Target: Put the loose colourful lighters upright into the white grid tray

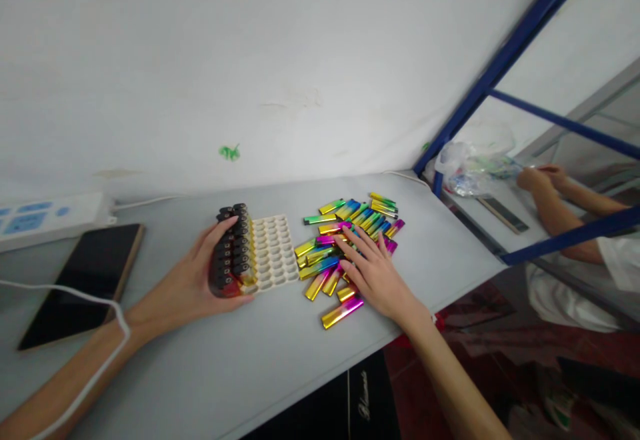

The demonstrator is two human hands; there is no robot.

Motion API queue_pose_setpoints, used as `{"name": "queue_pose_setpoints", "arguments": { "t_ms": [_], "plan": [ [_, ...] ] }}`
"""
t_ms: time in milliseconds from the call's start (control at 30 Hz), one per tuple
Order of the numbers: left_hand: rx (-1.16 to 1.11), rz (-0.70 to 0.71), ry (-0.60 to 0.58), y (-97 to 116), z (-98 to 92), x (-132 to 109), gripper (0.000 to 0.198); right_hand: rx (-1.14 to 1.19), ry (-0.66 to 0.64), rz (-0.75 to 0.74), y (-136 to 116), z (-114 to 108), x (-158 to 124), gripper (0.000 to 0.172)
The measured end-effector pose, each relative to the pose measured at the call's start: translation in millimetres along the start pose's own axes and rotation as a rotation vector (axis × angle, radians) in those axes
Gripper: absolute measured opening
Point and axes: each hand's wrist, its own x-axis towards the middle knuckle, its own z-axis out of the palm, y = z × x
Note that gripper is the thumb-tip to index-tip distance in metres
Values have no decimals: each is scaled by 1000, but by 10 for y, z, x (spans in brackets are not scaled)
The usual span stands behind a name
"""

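Head view: left hand (187, 288) around standing pieces, right hand (376, 272) over a shiny pile

The left hand has its fingers curved in a wide hold around the upright pieces with black tops and see-through red and yellow bodies (245, 250). One finger lies along the far side, and the thumb stretches along the near side. These pieces stand close together in rows at the left part of a white plastic tray with round cells (274, 250); the cells to the right show uncovered.

The right hand is palm down, its fingers spread with gaps between them, resting over a loose pile of flat metallic sleeves in gold, green, blue and magenta (320, 269). This pile is just beside the tray, on its right, and one gold-and-magenta sleeve (343, 312) lies at the near edge of the pile.

All this is on a grey counter (215, 367). Farther left are a dark phone with golden edge (83, 283) and a white power strip with blue panels (55, 219); a white cable (117, 320) passes across the left forearm.

At the right, beyond a blue metal frame (560, 118), another person's hands (537, 177) are near clear plastic bags (467, 173).
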Motion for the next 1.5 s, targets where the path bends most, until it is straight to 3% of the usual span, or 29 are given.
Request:
{"name": "queue_pose_setpoints", "arguments": {
  "t_ms": [167,400,533,633,767,967,1100,1367,1433,1500],
  "plan": [
    [4,-8,-22,-10,7,8,125,-10,-68,9,-206,-59,114,61],
    [-21,-28,-29,-4,-7,1,126,-1,-73,36,-251,-83,458,59],
    [-8,-16,-15,-8,-2,-5,128,68,-12,18,-216,-28,519,59],
    [2,-9,-4,2,7,-9,130,127,129,68,-7,-16,484,56],
    [-10,-10,21,6,21,-18,130,147,399,161,527,-98,416,51],
    [2,-6,25,-39,48,-31,131,66,559,315,1171,-291,192,42],
    [-6,-27,23,-32,49,-35,132,58,529,366,1369,-273,143,45],
    [-25,-42,7,52,26,-29,126,-24,223,347,1597,-339,518,28],
    [-28,-32,12,60,26,-26,126,10,205,348,1598,-384,560,31],
    [-34,-34,2,75,14,-22,125,112,267,358,1569,-414,573,40]
  ]
}}
